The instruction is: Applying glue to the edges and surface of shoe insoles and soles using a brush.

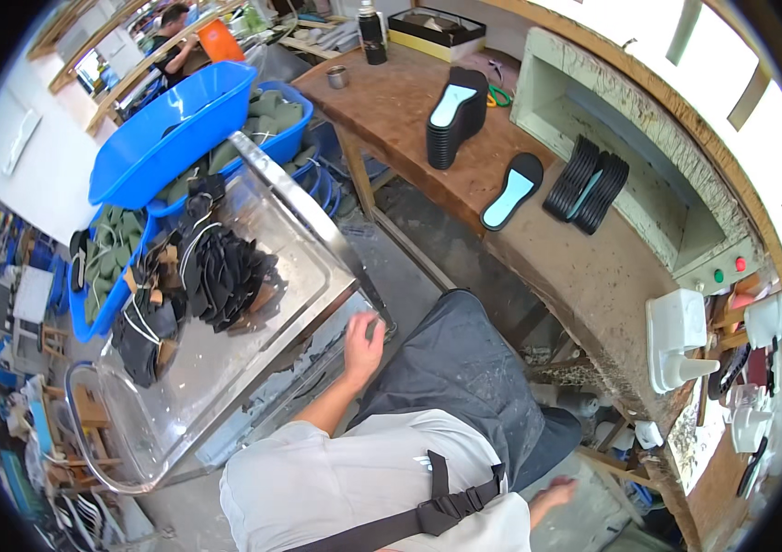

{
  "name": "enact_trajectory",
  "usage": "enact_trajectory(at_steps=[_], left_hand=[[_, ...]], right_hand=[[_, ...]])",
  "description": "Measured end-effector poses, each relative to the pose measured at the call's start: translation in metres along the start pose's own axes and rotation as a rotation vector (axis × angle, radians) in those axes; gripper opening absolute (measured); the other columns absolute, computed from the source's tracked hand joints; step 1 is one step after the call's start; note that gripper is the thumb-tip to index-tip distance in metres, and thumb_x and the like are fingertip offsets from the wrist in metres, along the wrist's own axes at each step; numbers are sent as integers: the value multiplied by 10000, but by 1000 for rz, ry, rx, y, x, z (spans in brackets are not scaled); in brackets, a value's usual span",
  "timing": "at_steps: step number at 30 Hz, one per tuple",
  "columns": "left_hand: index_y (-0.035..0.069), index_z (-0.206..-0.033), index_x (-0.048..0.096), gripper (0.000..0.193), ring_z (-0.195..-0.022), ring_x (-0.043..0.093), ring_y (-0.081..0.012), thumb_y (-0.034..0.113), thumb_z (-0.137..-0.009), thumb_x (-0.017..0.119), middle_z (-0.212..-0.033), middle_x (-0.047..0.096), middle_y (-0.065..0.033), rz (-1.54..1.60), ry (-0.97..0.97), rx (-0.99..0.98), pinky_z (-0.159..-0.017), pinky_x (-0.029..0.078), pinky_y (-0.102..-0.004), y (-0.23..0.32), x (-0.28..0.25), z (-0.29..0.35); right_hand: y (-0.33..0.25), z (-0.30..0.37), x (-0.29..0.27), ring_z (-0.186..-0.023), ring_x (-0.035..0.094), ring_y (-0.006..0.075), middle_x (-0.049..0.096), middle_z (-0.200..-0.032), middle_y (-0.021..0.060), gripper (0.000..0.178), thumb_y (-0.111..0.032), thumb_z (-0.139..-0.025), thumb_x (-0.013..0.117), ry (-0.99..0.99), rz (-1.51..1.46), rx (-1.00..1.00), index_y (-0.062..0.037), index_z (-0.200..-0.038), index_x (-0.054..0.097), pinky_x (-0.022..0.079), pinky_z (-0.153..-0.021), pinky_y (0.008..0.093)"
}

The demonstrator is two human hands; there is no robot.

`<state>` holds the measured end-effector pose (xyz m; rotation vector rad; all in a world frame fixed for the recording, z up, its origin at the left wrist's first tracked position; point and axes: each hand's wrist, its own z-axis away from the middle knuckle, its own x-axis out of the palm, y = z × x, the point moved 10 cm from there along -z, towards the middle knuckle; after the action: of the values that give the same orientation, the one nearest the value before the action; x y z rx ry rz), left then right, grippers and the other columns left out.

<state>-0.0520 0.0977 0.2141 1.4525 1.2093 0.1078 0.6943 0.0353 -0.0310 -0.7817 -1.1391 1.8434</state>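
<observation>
My left hand hangs loosely beside the near edge of a metal cart, its fingers lightly curled and nothing in them. Low at the right of my lap is my right hand, empty, with the fingers loosely apart. Bundles of black cut pieces, some tied with white cord, lie on the cart. On the brown workbench stands a stack of black shoe soles with a light-blue inlay on top. A single sole lies near the bench edge, and more soles rest on their sides.
Blue plastic baskets with olive-green pieces stand beyond the cart. The bench holds a spray can, a metal cup, green-handled scissors, an open-fronted box unit and a white bottle. Another person is far left.
</observation>
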Motion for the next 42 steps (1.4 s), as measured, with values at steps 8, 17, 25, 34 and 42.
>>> enact_trajectory(at_steps=[8, 17, 25, 34, 42], left_hand=[[74, -1238, 488, 482, -1240, 331, -458, 212, -804, 643, -1306, 380, -230, -513, 517, 404, -1044, 258, -590, 147, -89, -126], [101, -1224, 526, 442, -1251, 331, -451, 232, -820, 652, -1345, 383, -177, -585, 620, 488, -1031, 308, -555, 145, -89, -143], [5, -1187, 504, 417, -1278, 333, -365, 139, -822, 656, -1361, 354, -211, 52, 119, 532, -1061, 268, -466, 180, 18, -87], [4, -1068, 575, 306, -1126, 496, -337, 165, -820, 654, -1218, 505, -170, 341, -432, 588, -943, 411, -364, 253, 156, -101], [-1, -1069, 583, 363, -1130, 496, -351, 257, -819, 635, -1219, 500, -186, 246, -538, 635, -943, 413, -389, 313, 233, -147]], right_hand=[[-369, 96, 206, -1217, 420, 301, 395, -1359, 223, 831, -380, -821, 678, -188, 79, -910, 70, -1386, 266, 369, -1003, 397], [-403, 73, 299, -913, 600, 172, 632, -1061, 107, 509, -276, -804, 707, -693, 382, -806, 5, -1195, 541, 465, -819, 305], [-424, 148, 306, -823, 659, 305, 684, -864, 166, 539, -505, -704, 688, -359, 928, -972, -32, -962, 664, 491, -745, 394], [-397, 205, 324, -870, 634, 364, 647, -969, 201, 599, -564, -685, 664, -164, 875, -974, -8, -908, 647, 484, -767, 426], [-391, 179, 344, -863, 661, 359, 674, -885, 240, 605, -480, -622, 716, -396, 1039, -724, 32, -943, 688, 509, -776, 408]])
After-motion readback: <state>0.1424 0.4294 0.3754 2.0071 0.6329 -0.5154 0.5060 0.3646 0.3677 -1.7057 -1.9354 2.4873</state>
